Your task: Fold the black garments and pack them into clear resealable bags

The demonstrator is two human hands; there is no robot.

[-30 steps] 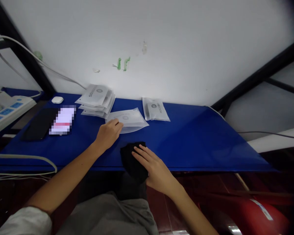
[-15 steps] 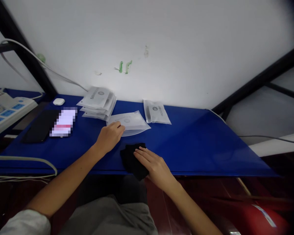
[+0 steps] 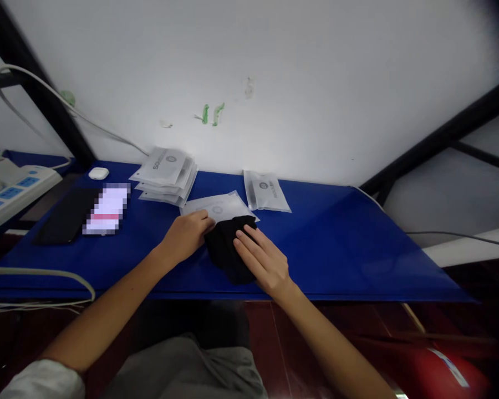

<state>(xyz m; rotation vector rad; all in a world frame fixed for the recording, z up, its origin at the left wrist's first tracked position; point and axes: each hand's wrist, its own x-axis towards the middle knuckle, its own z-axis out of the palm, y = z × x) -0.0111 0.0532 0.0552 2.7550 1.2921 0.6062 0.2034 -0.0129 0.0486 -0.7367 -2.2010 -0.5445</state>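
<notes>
1. The left hand [image 3: 189, 233] has its fingers curled, pinching the translucent pouch [image 3: 218, 205] at the left end of its near side; the thumb is mostly hidden.
2. The right hand [image 3: 264, 260] grips the black cloth [image 3: 227, 249], fingers nearly straight and close together on top, thumb out of sight.
3. The black cloth is folded and sits between the table's front edge and the pouch, covering the pouch's near side; whether any of it is inside, I cannot tell.
4. By the back edge of the blue table [image 3: 336, 244], the pouch stack [image 3: 164, 172] lies left of centre and a printed pouch [image 3: 268, 191] right of it.
5. Toward the back left corner are a small white case [image 3: 98, 173], a lit phone [image 3: 107, 209] and a flat dark slab [image 3: 62, 219].
</notes>
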